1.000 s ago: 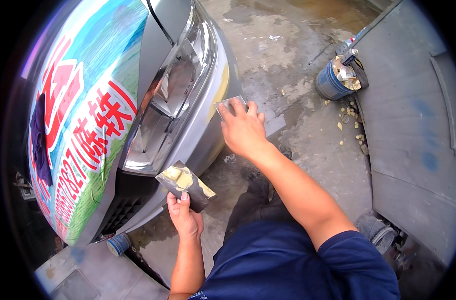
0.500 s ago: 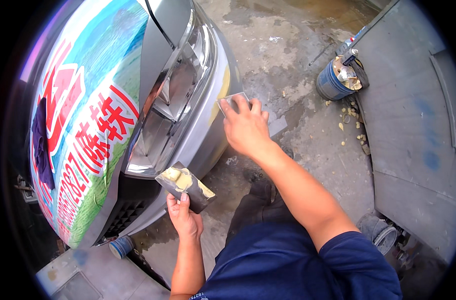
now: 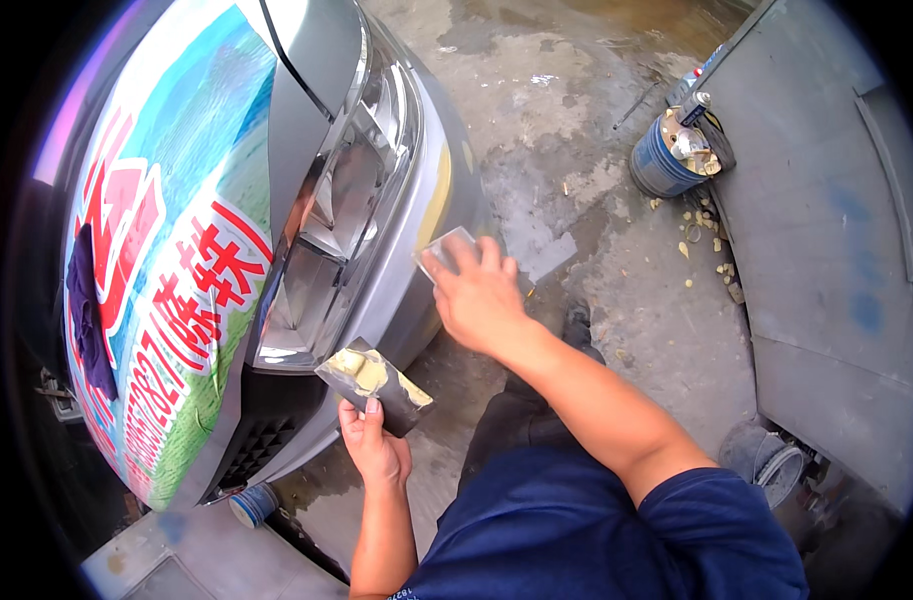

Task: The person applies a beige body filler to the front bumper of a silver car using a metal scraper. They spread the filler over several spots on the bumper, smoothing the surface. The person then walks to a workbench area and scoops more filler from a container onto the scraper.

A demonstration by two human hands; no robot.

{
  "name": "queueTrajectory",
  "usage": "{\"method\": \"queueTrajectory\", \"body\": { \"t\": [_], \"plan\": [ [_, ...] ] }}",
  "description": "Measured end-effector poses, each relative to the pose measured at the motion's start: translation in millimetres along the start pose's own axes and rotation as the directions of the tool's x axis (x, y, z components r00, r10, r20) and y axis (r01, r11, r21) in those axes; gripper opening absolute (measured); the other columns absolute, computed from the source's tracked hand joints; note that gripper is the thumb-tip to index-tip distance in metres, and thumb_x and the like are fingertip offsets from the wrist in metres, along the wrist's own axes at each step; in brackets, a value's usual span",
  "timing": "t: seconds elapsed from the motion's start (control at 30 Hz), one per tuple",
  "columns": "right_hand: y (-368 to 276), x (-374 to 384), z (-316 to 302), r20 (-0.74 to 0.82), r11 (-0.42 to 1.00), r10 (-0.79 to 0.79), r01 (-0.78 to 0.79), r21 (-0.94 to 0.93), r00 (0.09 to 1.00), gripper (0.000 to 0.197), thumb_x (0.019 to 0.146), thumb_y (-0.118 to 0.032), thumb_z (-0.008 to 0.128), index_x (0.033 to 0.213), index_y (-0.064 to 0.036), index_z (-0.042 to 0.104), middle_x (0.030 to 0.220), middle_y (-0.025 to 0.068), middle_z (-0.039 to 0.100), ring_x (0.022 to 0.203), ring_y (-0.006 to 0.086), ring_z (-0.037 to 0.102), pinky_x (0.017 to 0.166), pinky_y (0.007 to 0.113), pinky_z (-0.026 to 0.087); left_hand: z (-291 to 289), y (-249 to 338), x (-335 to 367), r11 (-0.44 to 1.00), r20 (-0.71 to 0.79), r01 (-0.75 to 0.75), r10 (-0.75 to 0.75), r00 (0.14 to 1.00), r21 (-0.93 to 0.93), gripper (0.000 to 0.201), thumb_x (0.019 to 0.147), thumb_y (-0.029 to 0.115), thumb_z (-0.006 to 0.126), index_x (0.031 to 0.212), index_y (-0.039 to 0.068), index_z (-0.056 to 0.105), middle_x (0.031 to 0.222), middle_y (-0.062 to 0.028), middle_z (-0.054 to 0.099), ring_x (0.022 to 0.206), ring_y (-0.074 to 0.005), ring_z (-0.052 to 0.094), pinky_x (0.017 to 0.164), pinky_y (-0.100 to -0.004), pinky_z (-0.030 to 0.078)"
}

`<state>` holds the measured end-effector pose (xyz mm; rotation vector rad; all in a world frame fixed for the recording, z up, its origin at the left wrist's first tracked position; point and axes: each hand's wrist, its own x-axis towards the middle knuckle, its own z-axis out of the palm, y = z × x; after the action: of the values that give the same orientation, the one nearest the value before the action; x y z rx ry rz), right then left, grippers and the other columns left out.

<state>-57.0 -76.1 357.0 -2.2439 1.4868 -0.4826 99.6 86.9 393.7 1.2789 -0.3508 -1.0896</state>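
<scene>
My left hand point(image 3: 378, 450) grips a dark flat putty board point(image 3: 406, 408) by its lower edge, thumb on top. Pale yellow putty point(image 3: 361, 370) is smeared across the board. Pressed under the fingers of my right hand point(image 3: 484, 308) is a thin, flat putty spreader point(image 3: 431, 262), slightly blurred. It lies at the rounded corner of the silver-grey bumper point(image 3: 376, 285), just below a yellow putty strip point(image 3: 438, 195). Whether its edge touches the surface is hard to tell. The clear headlight point(image 3: 326, 235) sits left of my right hand.
A colourful printed panel point(image 3: 191, 240) with a dark cloth point(image 3: 88, 300) covers the vehicle's front. At right, a blue bucket point(image 3: 661, 165) of putty scraps stands by a grey panel point(image 3: 816, 200). Another bucket point(image 3: 761, 460) is lower right, and a small blue can point(image 3: 253, 505) lower left.
My right hand and the spreader have moved left and down along the bumper corner. The left hand with the board has hardly moved, while the view has shifted slightly.
</scene>
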Motion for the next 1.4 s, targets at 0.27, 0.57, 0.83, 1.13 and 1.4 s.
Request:
{"method": "queueTrajectory", "body": {
  "t": [0.27, 0.57, 0.83, 1.13, 1.4],
  "plan": [
    [58.3, 77.8, -38.4, 0.031, 0.995, 0.089, -0.091, 0.046, 0.996, 0.043, 0.091, -0.023, 0.054, 0.134, -0.0181, 0.054, 0.136, 0.0105, 0.045, 0.120, 0.0396, 0.041, 0.094, 0.056, 0.039, -0.3, -2.7, -5.0, 1.000, -0.074, -0.011, 0.013, 0.997, 0.028, 0.029, 0.092, 0.004, 0.061, 0.119, 0.004, 0.049, 0.119, -0.0085, 0.060, 0.110, -0.0181, 0.057, 0.102, -0.0357, 0.041],
    [23.6, -5.1, 11.9, -0.037, 0.981, -0.086, 0.091, 0.171, 0.996, 0.044, 0.087, -0.021, 0.061, 0.130, -0.0164, 0.058, 0.133, 0.0097, 0.046, 0.119, 0.0423, 0.041, 0.089, 0.055, 0.040, 18.1, -6.3, 1.7, 0.999, -0.034, -0.002, 0.004, 0.999, 0.036, 0.033, 0.094, 0.003, 0.056, 0.126, 0.006, 0.046, 0.122, -0.0077, 0.059, 0.113, -0.0178, 0.056, 0.103, -0.0343, 0.042],
    [94.1, 90.2, -35.3, -0.137, 0.992, -0.003, 0.020, 0.123, 0.991, 0.043, 0.087, -0.022, 0.061, 0.130, -0.0186, 0.058, 0.134, 0.0092, 0.046, 0.120, 0.0370, 0.042, 0.094, 0.054, 0.039, 30.2, -8.5, -3.6, 0.998, -0.072, -0.021, 0.025, 0.997, 0.055, 0.032, 0.094, 0.002, 0.056, 0.124, 0.005, 0.046, 0.122, -0.0088, 0.059, 0.113, -0.0187, 0.057, 0.103, -0.0357, 0.043],
    [76.3, 51.3, -12.9, -0.162, 0.969, -0.164, 0.189, 0.156, 0.973, 0.045, 0.081, -0.014, 0.065, 0.126, -0.0167, 0.060, 0.128, 0.0097, 0.048, 0.115, 0.0385, 0.044, 0.089, 0.054, 0.041, 48.0, -16.4, -3.3, 0.998, -0.105, -0.012, 0.018, 0.994, 0.054, 0.031, 0.094, 0.002, 0.056, 0.124, 0.005, 0.047, 0.122, -0.0093, 0.060, 0.113, -0.0188, 0.057, 0.103, -0.0357, 0.043],
    [110.7, 103.5, -35.8, -0.197, 0.963, -0.128, 0.169, 0.210, 0.972, 0.043, 0.084, -0.018, 0.065, 0.127, -0.0179, 0.059, 0.129, 0.0081, 0.048, 0.113, 0.0381, 0.045, 0.086, 0.053, 0.041, 70.0, -18.9, -2.8, 0.998, -0.118, -0.015, 0.022, 0.993, 0.058, 0.032, 0.091, 0.003, 0.062, 0.120, 0.004, 0.049, 0.121, -0.0091, 0.060, 0.113, -0.0190, 0.056, 0.103, -0.0361, 0.042]
  ]
}}
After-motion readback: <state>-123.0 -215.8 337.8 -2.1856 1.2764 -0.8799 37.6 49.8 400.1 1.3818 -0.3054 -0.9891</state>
